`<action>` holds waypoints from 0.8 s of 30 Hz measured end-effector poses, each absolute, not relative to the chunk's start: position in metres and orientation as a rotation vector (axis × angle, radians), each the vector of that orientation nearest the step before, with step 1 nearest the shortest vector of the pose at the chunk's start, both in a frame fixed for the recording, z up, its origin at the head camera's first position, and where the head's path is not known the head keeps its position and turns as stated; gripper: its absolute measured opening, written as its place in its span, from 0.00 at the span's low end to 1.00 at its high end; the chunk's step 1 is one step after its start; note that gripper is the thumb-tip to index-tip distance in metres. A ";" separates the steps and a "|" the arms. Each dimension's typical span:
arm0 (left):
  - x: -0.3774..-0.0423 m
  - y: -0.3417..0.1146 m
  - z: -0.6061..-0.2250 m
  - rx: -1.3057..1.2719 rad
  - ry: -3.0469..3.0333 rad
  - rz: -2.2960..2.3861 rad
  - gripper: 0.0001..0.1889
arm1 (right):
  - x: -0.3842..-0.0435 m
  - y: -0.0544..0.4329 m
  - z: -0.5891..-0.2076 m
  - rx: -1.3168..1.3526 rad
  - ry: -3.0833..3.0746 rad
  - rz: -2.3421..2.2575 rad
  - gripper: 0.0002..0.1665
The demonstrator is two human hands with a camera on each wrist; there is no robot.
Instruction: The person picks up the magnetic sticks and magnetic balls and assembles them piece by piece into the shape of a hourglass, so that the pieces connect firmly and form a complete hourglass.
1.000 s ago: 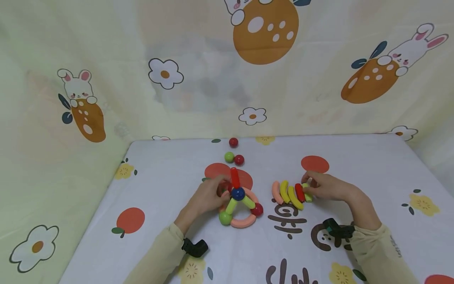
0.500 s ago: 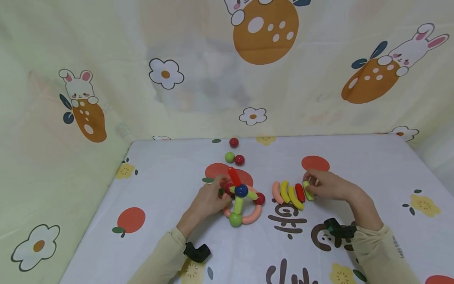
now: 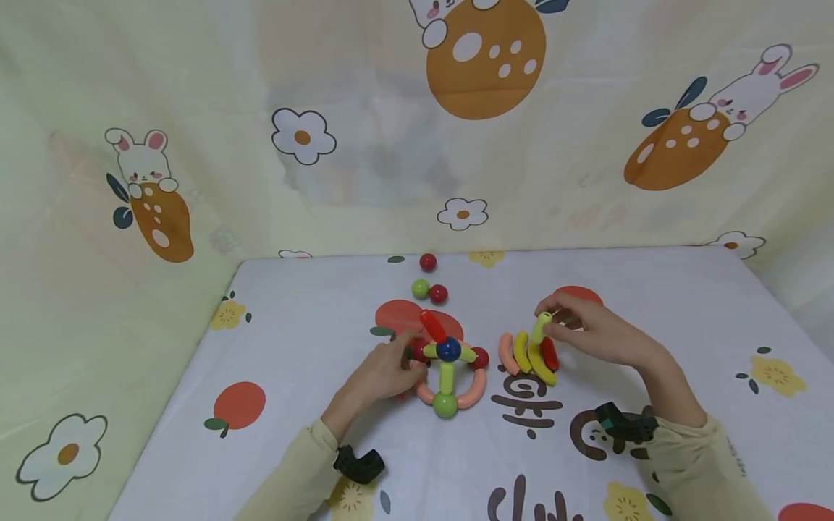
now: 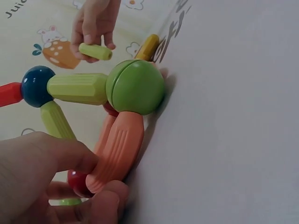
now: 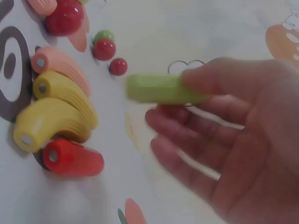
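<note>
A magnetic-stick structure stands on the table: curved pink sticks [image 4: 120,149] form a ring with a green ball [image 3: 445,404] and red balls [image 3: 479,358]. Light green sticks [image 3: 446,378] rise to a blue ball [image 3: 448,349], from which a red stick [image 3: 433,326] slants upward. My left hand [image 3: 386,368] holds the ring's left side, its fingers on a pink stick and near a red ball. Over the row of loose sticks, my right hand [image 3: 596,331] pinches a light green stick [image 5: 156,88] between thumb and fingers, raised off the table.
Below the right hand lie a curved pink stick [image 3: 508,354], two curved yellow sticks [image 3: 539,364] and a short red stick [image 3: 550,354]. Farther back sit a green ball [image 3: 420,289] and two red balls [image 3: 428,262]. A printed cloth [image 3: 456,145] hangs behind the table.
My right hand has lifted the light green stick from the right end of the row and moved it left. The left hand has turned the structure, bringing its green ball toward the front and right.
</note>
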State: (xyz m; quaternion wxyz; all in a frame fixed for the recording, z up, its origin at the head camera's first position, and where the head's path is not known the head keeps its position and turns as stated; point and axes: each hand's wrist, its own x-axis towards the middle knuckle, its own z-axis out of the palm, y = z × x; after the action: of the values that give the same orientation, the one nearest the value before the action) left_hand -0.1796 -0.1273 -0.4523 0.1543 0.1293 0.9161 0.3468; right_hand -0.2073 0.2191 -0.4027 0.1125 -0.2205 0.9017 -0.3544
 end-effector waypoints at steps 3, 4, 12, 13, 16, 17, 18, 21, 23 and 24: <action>-0.181 -0.129 -0.452 0.405 2.609 0.974 0.25 | -0.207 0.213 -0.402 -0.680 2.646 -1.083 0.15; -0.181 -0.129 -0.452 0.412 2.603 0.972 0.24 | -0.206 0.212 -0.402 -0.690 2.646 -1.092 0.15; -0.183 -0.132 -0.453 0.437 2.590 1.015 0.22 | -0.202 0.193 -0.398 -0.785 2.647 -1.231 0.16; -0.183 -0.132 -0.454 0.438 2.591 1.019 0.22 | -0.201 0.189 -0.398 -0.799 2.639 -1.262 0.16; -0.184 -0.132 -0.455 0.440 2.598 1.026 0.22 | -0.199 0.180 -0.396 -0.831 2.596 -1.357 0.17; -0.184 -0.132 -0.456 0.442 2.603 1.023 0.22 | -0.198 0.177 -0.396 -0.839 2.577 -1.390 0.17; -0.184 -0.132 -0.456 0.445 2.608 1.021 0.22 | -0.197 0.174 -0.396 -0.844 2.561 -1.416 0.17; -0.184 -0.132 -0.457 0.456 2.619 1.023 0.21 | -0.195 0.166 -0.396 -0.853 2.536 -1.460 0.18; -0.184 -0.132 -0.457 0.469 2.622 1.033 0.21 | -0.195 0.161 -0.397 -0.861 2.533 -1.475 0.18; -0.184 -0.132 -0.457 0.472 2.619 1.042 0.21 | -0.194 0.159 -0.397 -0.864 2.538 -1.475 0.18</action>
State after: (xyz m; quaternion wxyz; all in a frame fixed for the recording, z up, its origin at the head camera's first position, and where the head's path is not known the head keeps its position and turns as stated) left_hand -0.1843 -0.1319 -0.4573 0.1412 0.1636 0.9073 0.3608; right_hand -0.1942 0.1590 -0.3970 0.0406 -0.2822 0.8287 -0.4816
